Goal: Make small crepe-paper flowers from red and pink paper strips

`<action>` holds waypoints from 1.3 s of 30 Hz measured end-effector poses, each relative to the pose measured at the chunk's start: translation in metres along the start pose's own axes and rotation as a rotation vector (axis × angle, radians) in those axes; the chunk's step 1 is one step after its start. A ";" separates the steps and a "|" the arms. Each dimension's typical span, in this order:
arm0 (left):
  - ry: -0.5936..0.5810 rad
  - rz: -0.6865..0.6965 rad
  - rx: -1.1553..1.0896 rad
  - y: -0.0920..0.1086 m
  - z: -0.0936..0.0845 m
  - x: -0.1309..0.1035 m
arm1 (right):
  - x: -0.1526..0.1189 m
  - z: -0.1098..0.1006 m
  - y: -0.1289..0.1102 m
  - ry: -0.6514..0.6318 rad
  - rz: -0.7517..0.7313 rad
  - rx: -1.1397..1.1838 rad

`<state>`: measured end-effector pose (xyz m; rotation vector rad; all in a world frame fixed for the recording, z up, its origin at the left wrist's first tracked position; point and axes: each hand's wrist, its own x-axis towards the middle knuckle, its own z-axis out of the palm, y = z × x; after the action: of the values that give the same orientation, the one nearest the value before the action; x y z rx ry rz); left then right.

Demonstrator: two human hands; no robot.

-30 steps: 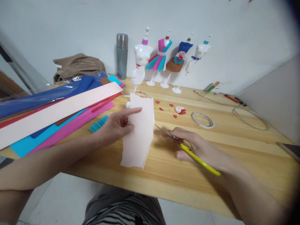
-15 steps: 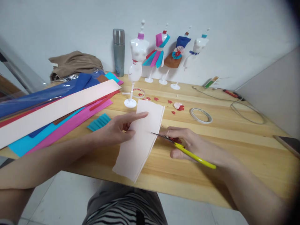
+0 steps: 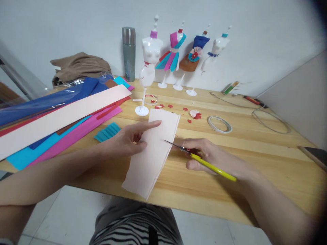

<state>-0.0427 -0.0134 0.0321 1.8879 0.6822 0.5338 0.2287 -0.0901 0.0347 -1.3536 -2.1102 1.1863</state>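
Note:
A pale pink sheet of crepe paper (image 3: 146,163) lies slantwise in front of me, with a folded strip along its right edge. My left hand (image 3: 130,137) grips its left side, index finger stretched over the face and thumb resting on it; the other fingers are curled and partly hidden. My right hand (image 3: 204,154) is closed round yellow-handled scissors (image 3: 214,168), whose thin pointed blade reaches left over the paper's right part. Whether the blade tip touches the paper I cannot tell. A teal pleated piece (image 3: 107,132) lies left of my left hand.
A white mini dress form (image 3: 148,76) stands behind the paper, with several dressed ones farther back. A tape roll (image 3: 219,125), red paper scraps (image 3: 185,109) and a cable (image 3: 258,119) lie rightward. Coloured crepe sheets (image 3: 63,117) and a flask (image 3: 129,54) are leftward.
The scissors' blade tip has shifted slightly up and left over the paper. Both hands keep nearly the same place and hold; the whole view has tilted a little.

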 end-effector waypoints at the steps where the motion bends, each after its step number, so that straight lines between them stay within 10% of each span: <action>1: -0.006 -0.002 -0.009 0.000 0.000 0.000 | 0.000 0.000 0.000 0.002 0.003 -0.001; 24: -0.017 -0.030 0.046 -0.004 0.003 -0.002 | -0.004 -0.002 0.004 0.059 0.018 -0.011; 39: 0.243 -0.104 -0.212 -0.014 0.001 0.006 | -0.006 -0.017 0.039 0.154 0.108 -0.693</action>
<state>-0.0407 -0.0056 0.0186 1.5954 0.8423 0.7459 0.2649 -0.0804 0.0143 -1.7818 -2.4587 0.3473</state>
